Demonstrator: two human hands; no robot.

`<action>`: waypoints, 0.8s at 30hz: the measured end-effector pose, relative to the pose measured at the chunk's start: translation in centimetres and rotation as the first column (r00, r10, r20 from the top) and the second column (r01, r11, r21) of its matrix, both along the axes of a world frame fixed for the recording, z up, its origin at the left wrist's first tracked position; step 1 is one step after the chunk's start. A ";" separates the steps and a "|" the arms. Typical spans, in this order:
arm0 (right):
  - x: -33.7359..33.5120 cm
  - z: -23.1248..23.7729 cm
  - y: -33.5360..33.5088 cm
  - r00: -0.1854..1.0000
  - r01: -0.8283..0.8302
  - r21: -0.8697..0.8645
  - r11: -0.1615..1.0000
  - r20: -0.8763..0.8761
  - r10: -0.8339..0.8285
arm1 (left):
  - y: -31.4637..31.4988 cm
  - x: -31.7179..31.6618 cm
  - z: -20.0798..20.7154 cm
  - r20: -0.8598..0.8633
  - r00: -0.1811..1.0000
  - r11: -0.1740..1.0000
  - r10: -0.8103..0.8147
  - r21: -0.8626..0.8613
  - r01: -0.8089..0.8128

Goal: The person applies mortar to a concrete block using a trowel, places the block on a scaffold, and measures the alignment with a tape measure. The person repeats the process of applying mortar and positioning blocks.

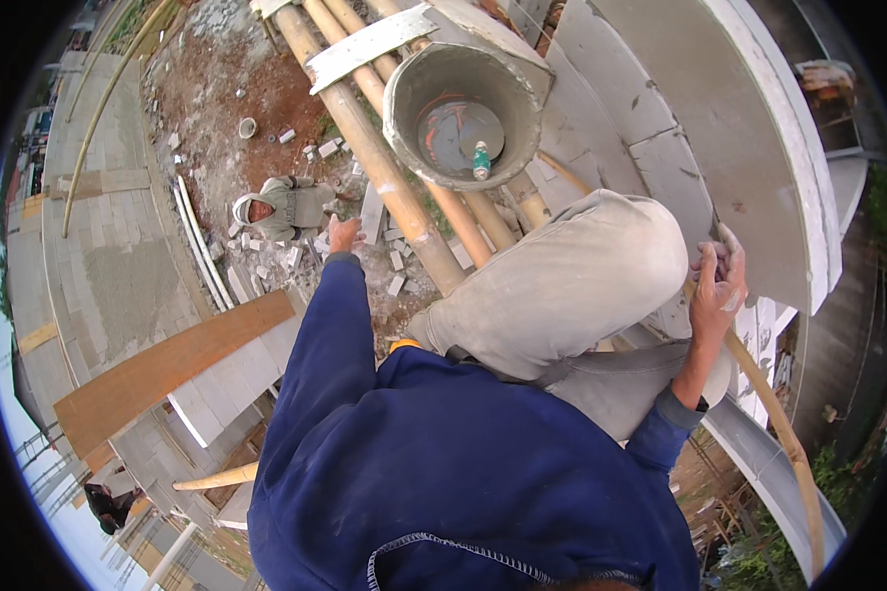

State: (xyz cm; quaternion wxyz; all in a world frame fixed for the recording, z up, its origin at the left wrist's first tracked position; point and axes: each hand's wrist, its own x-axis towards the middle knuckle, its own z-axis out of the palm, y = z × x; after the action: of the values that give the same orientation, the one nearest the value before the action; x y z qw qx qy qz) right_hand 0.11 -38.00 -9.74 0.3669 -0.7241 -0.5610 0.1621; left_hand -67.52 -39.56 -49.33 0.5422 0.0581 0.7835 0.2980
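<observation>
My left hand (345, 234) reaches out over the drop with its fingers apart, holding nothing that I can see. In the picture it appears beside a co-worker (291, 208) in a light head covering, who stands on the ground far below and faces up. My right hand (718, 286) is at the edge of a grey plastered wall (724, 148), its dusty fingers bent loosely and apart. A mortar-crusted bucket (404, 123) stands in front of my raised knee. In its bottom are grey residue and a small green object (481, 161).
Bamboo poles (389, 177) run under the bucket, with a whitish board (370, 44) across them. Below lie rubble and broken blocks (396, 286). Left are a block wall (118, 286) and a brown plank (182, 357). Another bamboo pole (784, 433) slants down at the right.
</observation>
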 end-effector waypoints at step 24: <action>0.9 2.4 -0.9 0.993 0.071 -0.018 0.997 0.093 -0.069 | 0.8 9.4 1.0 0.048 0.960 0.952 -0.275 -0.122 0.279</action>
State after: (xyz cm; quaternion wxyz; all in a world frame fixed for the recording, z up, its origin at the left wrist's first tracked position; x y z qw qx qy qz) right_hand 1.02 -38.91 -7.34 0.3384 -0.7538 -0.5500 0.1213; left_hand -58.14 -38.73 -48.32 0.5933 0.1282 0.7765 0.1691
